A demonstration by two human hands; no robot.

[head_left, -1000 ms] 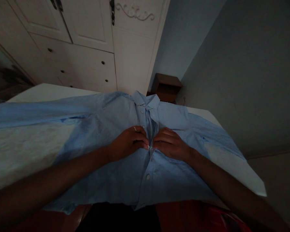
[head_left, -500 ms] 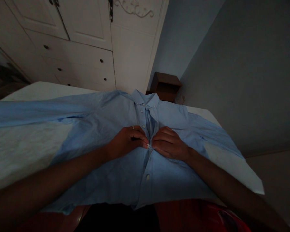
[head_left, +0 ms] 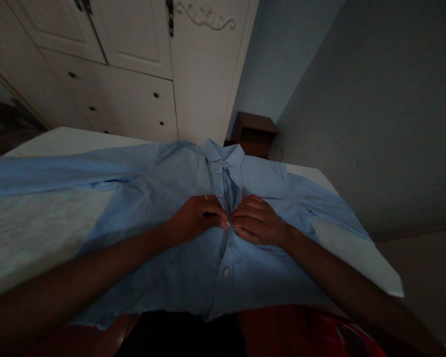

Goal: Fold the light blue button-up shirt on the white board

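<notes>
A light blue button-up shirt (head_left: 163, 178) lies spread out, front up, its collar (head_left: 223, 152) at the far side and its sleeves stretched to both sides. At mid-front, my left hand (head_left: 198, 218) pinches a small white button (head_left: 228, 224) between thumb and fingers. Close against it, my right hand (head_left: 258, 220) is closed on the edge of the other front panel; its fingertips are partly hidden. Above the hands the placket gapes between the two panels. Another button (head_left: 226, 271) shows lower down, where the panels overlap.
Under the shirt is a pale table (head_left: 33, 233). Beyond it stands a white wardrobe (head_left: 204, 89) with drawers and dark knobs. A small brown open-fronted cabinet (head_left: 254, 131) sits near the grey wall (head_left: 386, 119). Something red (head_left: 278, 329) lies below the near edge.
My right hand has shifted slightly left, closer to my left hand and the button. The left hand keeps its pinch, and the shirt lies as before.
</notes>
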